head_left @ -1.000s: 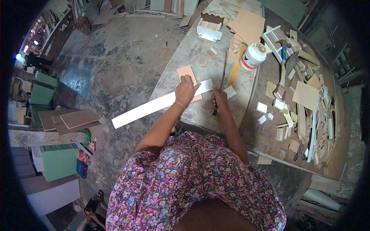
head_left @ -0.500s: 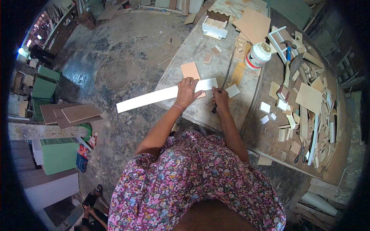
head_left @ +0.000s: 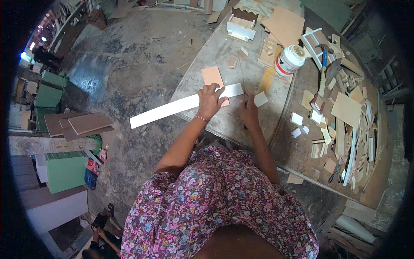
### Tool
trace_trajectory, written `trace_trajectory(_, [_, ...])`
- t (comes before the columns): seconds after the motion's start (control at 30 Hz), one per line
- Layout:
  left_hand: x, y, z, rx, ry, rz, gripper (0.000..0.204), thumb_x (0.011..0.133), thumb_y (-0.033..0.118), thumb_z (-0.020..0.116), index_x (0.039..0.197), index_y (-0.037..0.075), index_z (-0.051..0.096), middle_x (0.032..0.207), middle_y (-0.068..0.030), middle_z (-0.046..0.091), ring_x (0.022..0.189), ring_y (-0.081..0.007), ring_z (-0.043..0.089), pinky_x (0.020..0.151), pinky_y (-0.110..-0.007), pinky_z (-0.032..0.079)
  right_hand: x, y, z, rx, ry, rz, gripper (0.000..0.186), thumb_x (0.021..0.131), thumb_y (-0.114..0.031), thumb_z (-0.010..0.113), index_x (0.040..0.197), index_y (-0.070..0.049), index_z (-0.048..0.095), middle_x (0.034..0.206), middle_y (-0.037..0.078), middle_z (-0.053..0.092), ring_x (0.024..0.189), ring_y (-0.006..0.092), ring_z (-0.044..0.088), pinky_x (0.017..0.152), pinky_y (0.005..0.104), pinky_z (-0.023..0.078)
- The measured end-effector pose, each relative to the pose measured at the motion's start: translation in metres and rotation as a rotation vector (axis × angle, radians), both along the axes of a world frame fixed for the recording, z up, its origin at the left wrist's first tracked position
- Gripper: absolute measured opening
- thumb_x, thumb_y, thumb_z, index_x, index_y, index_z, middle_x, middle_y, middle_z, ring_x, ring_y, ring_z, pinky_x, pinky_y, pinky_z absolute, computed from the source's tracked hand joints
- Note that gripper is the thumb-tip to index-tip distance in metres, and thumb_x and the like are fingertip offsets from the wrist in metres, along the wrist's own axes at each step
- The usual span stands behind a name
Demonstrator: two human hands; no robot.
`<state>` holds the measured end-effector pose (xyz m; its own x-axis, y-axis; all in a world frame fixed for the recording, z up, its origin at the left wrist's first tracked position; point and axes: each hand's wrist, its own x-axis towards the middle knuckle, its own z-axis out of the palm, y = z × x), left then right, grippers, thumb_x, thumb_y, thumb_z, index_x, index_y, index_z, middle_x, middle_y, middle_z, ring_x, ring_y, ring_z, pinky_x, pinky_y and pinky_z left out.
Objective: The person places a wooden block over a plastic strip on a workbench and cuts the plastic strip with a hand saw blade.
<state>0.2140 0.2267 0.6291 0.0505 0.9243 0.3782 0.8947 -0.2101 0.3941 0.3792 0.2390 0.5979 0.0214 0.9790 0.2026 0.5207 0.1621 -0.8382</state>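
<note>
My left hand (head_left: pixel 209 102) grips the long white strip (head_left: pixel 161 111) near its right end, fingers at the far edge and thumb at the near one. Under that end lies a tan wooden piece (head_left: pixel 211 76), and the strip's left end juts out past the table edge. Just right of the strip's end, my right hand (head_left: pixel 249 110) is closed around a thin blade tool (head_left: pixel 242 71) that looks like a saw, seen nearly edge-on. Its handle is mostly hidden by the hand. A small white square piece (head_left: pixel 261 99) lies beside my right hand.
A white tub (head_left: pixel 290 60) stands on the table (head_left: pixel 215 123). Beyond it are a small white wooden assembly (head_left: pixel 241 30) and a tan board (head_left: pixel 283 26). At the right lie a hammer (head_left: pixel 321 73) and many wood offcuts (head_left: pixel 345 110). A person (head_left: pixel 101 237) is at the lower left.
The blade has swung left and now shows as a thin line, where it leaned right and looked thicker. My right hand has turned slightly; the left stays on the strip.
</note>
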Motion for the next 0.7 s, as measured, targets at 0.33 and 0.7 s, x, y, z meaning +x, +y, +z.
trace_trajectory(0.33, [0.000,0.003,-0.002,0.047,0.039,0.002,0.033,0.071,0.032,0.060,0.098,0.014,0.061,0.099,0.0009,0.052,0.090,-0.0192,0.044,0.075,-0.040,0.030,-0.009,-0.036,0.048,-0.314,-0.414,0.333,0.058,0.077,-0.007,0.044,0.129,0.001,0.020,0.081,0.026,0.056,0.073,0.0387,0.057,0.064,0.0457,0.044])
trace_trajectory(0.7, [0.000,0.000,0.001,-0.002,0.016,0.001,0.033,0.073,0.029,0.057,0.102,0.014,0.058,0.104,-0.0005,0.051,0.095,-0.0212,0.042,0.079,-0.039,0.029,-0.026,-0.048,0.054,-0.285,-0.606,0.341,0.069,0.075,-0.007,0.045,0.132,0.000,0.006,0.073,0.024,0.057,0.066,0.0368,0.057,0.060,0.0460,0.045])
